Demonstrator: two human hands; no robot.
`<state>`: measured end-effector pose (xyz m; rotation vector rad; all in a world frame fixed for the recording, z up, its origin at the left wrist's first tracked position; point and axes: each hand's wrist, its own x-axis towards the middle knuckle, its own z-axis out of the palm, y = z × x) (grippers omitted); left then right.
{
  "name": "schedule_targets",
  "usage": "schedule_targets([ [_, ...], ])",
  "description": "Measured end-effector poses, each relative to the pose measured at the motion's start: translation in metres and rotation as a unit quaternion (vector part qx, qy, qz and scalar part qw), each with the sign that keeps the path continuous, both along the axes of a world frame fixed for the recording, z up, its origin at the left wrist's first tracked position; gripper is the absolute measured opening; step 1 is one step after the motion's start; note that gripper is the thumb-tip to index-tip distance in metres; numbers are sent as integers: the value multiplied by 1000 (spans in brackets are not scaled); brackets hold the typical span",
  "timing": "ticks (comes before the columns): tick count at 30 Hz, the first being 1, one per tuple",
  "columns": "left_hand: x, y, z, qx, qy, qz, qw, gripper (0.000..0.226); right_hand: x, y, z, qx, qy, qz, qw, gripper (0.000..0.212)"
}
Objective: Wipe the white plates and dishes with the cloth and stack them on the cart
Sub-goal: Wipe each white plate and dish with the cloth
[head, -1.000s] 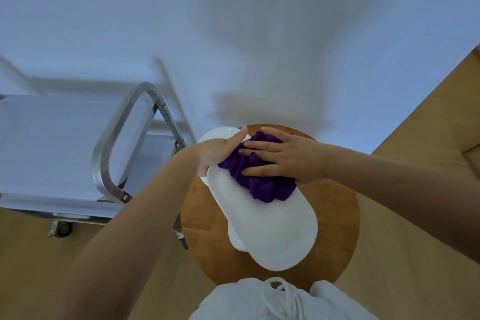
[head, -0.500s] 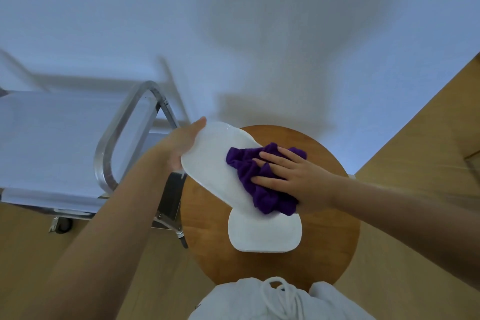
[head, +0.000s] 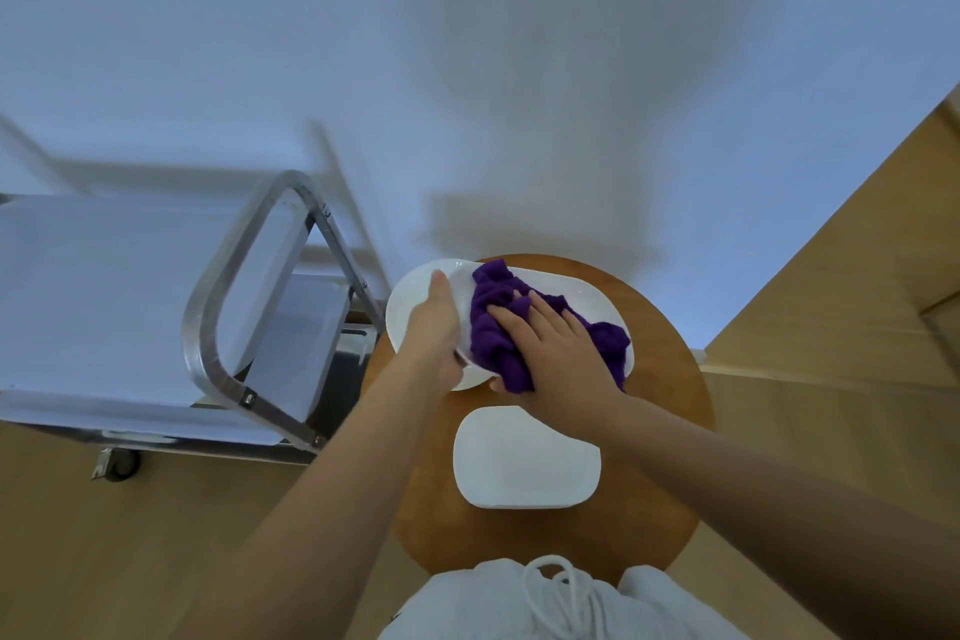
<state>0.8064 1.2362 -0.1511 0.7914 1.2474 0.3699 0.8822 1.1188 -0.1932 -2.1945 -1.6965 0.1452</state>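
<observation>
The left hand [head: 441, 327] is gripping the near edge of a long white plate [head: 582, 299], with the thumb lying on top. The plate is being held over the far side of the round table [head: 670, 431]. The right hand [head: 556, 343] is pressing the purple cloth [head: 493, 322] flat on the plate, with fingers straight and a little spread. A smaller dish [head: 524, 457] is lying on the table, nearer to the person. The cart [head: 208, 327] is standing at the left, just beside the table.

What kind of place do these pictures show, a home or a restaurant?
Hard to say; perhaps a dining or catering room. A wheeled stainless-steel service cart stands beside a small round wooden table with white ceramic dishes, against a plain white wall on a wood floor.
</observation>
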Motion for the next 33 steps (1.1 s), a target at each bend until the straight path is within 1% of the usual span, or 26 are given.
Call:
schedule_targets([
  [2, 4, -8, -1, -26, -5, 3, 1000, 41, -3, 6, 6, 19, 2, -5, 1000, 63],
  [4, 0, -6, 0, -48, -36, -3, 998, 38, -1, 6, 13, 31, 12, 14, 999, 58],
  [5, -5, -4, 2, -54, -61, -18, 997, 40, 2, 4, 17, 38, 46, 15, 998, 55],
  [6, -10, 0, 4, -52, -84, -46, 994, 45, 5, 1, 21, 45, 112, -3, 993, 50],
  [7, -15, 4, 7, -47, -99, -79, 991, 52, 7, -1, 27, 51, 203, -38, 977, 44],
  [8, -18, 9, 9, -33, -103, -109, 988, 58, 10, -2, 34, 62, 308, -79, 946, 35],
  [9, -20, 13, 11, -3, -99, -127, 987, 62, 13, -3, 38, 81, 411, -121, 900, 28],
  [10, -20, 15, 13, 40, -87, -130, 987, 61, 16, -3, 40, 107, 492, -154, 850, 25],
  [12, -21, 19, 10, 174, -7, -86, 981, 50, 21, -4, 40, 159, 589, -195, 768, 25],
  [13, -24, 21, 5, 257, 59, -74, 962, 46, 23, -4, 41, 181, 621, -207, 734, 28],
  [14, -30, 21, -1, 296, 102, -89, 946, 48, 24, -6, 42, 203, 644, -218, 704, 34],
  [15, -36, 19, -7, 268, 99, -115, 951, 54, 27, -6, 41, 220, 660, -230, 680, 43],
  [16, -41, 13, -12, 167, 45, -140, 975, 60, 29, -7, 40, 232, 673, -244, 659, 49],
  [17, -45, 3, -15, 31, -41, -158, 986, 64, 30, -7, 39, 242, 683, -260, 638, 49],
  [18, -47, -8, -21, -73, -124, -155, 977, 66, 31, -6, 37, 249, 690, -282, 619, 43],
  [19, -47, -18, -26, -132, -184, -130, 965, 66, 32, -5, 33, 251, 693, -307, 602, 38],
  [20, -45, -25, -31, -158, -219, -95, 958, 64, 31, -3, 31, 252, 695, -330, 587, 35],
  [21, -41, -29, -35, -162, -238, -61, 956, 61, 28, -2, 29, 248, 694, -348, 580, 34],
  [22, -38, -30, -35, -155, -254, -38, 954, 59, 27, -2, 26, 241, 682, -369, 583, 33],
  [24, -35, -28, -31, -127, -270, -33, 954, 53, 25, -4, 20, 227, 644, -406, 608, 32],
  [26, -36, -21, -28, -98, -277, -48, 955, 48, 26, -9, 16, 219, 631, -417, 617, 46],
  [28, -43, -12, -24, -77, -287, -65, 953, 53, 31, -15, 12, 204, 621, -448, 610, 67],
  [30, -48, -3, -23, -46, -276, -89, 956, 68, 43, -19, 12, 201, 618, -483, 587, 73],
  [31, -51, -1, -22, -28, -254, -100, 962, 75, 50, -20, 13, 207, 614, -487, 586, 71],
  [32, -51, 1, -20, -14, -231, -111, 966, 78, 54, -19, 15, 207, 601, -482, 603, 68],
  [33, -50, 1, -19, -1, -207, -125, 970, 80, 55, -17, 18, 197, 576, -471, 638, 63],
])
